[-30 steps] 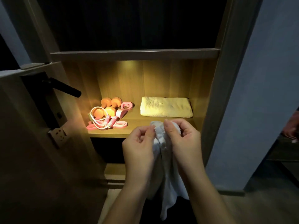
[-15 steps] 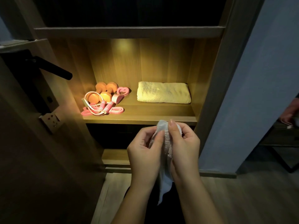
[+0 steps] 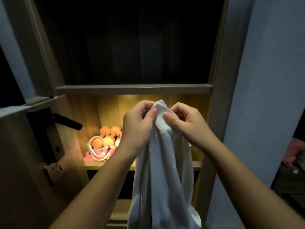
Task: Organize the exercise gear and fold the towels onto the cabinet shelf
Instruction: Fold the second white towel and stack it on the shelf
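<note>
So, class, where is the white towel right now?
Head view, centre: the white towel hangs pinched between the left hand and right hand, in front of the lit shelf.

I can't find any words, numbers or signs to read here. The white towel [image 3: 165, 162] I hold up is plain, and the rest is too dark or too small for me to tell.
</note>
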Available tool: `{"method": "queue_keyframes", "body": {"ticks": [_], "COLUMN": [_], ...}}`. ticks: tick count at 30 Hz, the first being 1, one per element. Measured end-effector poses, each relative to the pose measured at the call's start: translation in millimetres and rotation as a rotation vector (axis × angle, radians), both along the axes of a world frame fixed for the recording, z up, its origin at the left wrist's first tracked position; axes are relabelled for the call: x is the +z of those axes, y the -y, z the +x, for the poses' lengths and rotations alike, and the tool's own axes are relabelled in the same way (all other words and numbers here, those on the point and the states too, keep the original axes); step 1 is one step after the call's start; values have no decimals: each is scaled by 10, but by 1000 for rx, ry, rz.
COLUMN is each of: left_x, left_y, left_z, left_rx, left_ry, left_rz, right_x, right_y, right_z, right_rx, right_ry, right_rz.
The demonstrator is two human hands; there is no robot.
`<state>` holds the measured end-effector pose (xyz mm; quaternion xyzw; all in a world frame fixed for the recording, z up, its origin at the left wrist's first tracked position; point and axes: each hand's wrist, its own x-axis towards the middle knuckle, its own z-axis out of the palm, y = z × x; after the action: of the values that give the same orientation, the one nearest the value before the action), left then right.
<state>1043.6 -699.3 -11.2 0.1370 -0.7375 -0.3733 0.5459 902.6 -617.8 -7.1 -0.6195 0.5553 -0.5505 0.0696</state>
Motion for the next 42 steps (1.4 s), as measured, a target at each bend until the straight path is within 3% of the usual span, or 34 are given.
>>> {"method": "queue_keyframes", "body": {"ticks": [4,9,18,25,29,36,39,42], "left_x": [401,523,231,34,-32,-34,-73,-206], "left_y": [20,-64,-386,-521,-446,-120,-31,58], "left_z": [-5,-2,-82,-145,-103,-82,-136,-154], "left_rx": [-10,-43,-92,14,-90,-60,-29,22], "left_ry": [6,-21,-238,-347,-204,-26,-3,87], "left_rz": [-111,-78,160,152,147,80,72,-9], "right_x": [432,687,381,159,141,267,285,281], "right_y": [-28,-102,-116,-71,-79,-61,-6,82], "right_z": [3,29,195,323,174,-182,-172,-137], "right_rx": [-1,12,66,43,30,32,-34,-119], "right_ry": [-76,-155,118,242,223,-69,-205,-194], "right_rz": [-93,-129,-362,-434,-329,223,209,103]}}
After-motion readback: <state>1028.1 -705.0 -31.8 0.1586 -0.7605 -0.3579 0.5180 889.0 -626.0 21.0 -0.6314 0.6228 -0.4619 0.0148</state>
